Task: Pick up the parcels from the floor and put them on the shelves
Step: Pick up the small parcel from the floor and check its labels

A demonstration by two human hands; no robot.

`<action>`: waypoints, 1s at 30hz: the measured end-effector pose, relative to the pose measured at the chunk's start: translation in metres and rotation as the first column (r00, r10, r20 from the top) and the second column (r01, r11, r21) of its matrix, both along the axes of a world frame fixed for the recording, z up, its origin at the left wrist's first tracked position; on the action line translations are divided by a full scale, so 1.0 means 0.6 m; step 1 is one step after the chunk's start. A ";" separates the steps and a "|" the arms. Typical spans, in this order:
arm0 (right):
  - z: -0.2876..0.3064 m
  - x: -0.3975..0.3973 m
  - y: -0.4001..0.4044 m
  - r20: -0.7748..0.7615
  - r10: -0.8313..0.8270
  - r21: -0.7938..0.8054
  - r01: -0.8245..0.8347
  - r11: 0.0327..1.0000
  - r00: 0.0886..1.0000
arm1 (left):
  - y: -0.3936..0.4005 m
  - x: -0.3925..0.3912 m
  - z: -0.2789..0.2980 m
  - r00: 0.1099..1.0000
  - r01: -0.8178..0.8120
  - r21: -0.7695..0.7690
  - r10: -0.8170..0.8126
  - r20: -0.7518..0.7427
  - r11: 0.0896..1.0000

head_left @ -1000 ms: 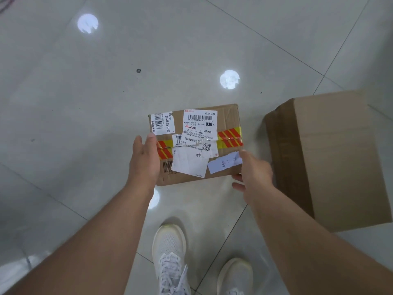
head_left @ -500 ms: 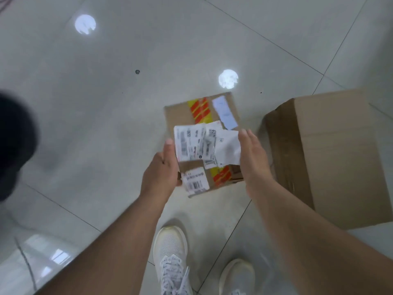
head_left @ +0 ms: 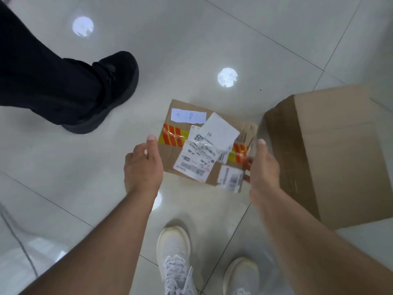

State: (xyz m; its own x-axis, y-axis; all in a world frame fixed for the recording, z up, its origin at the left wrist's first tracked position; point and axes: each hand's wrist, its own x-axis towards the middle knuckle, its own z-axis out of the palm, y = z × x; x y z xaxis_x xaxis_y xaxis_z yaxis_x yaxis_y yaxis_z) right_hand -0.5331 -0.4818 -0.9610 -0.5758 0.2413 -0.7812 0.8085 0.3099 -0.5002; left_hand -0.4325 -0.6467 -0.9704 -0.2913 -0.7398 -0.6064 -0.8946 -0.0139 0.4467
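A small cardboard parcel [head_left: 170,154] is held in the air above the tiled floor [head_left: 191,39], between the 2 hands; its broad face is turned up toward the camera and slightly tilted, with the right end blurred. The left hand [head_left: 142,167] is at the parcel's left edge, thumb raised along that edge and fingers out of sight beneath; the right hand [head_left: 262,167] clasps the right edge, thumb up and fingers curled under; both hands are closed onto the parcel rather than spread. On the parcel's face a band of red-and-yellow striped tape [head_left: 172,136] runs from left to right, a pale handwritten slip [head_left: 188,116] sits near the far left corner, and several white shipping labels [head_left: 197,160] with barcodes overlap in the middle and at the near right corner; the print is too blurred to read.

Just to the right of the right hand a large plain cardboard box [head_left: 340,156] stands on the floor, well apart from nothing else but close to the parcel's right end. At far left another person's black shoe [head_left: 106,92] and dark trouser leg are planted on the tiles; at the near edge the wearer's 2 white sneakers [head_left: 174,262] stand below the parcel. 2 round light reflections [head_left: 227,77] shine on the floor.
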 end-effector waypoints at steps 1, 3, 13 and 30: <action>0.002 -0.001 0.002 -0.021 0.016 -0.013 -0.017 1.000 1.000 | 0.002 0.005 0.000 1.000 -0.014 0.018 0.014 0.008 1.000; 0.004 0.002 0.005 0.003 0.119 -0.031 -0.119 0.992 0.993 | 0.006 0.016 -0.002 0.999 -0.010 0.085 0.014 -0.047 0.996; 0.011 0.010 0.011 -0.037 0.333 -0.103 -0.335 0.936 0.942 | 0.035 0.024 0.029 0.975 0.101 0.320 -0.030 -0.220 0.942; 0.291 0.003 0.057 -0.179 0.229 -0.199 -0.263 0.944 0.957 | 0.067 -0.002 0.307 0.947 0.092 0.185 -0.028 -0.319 0.978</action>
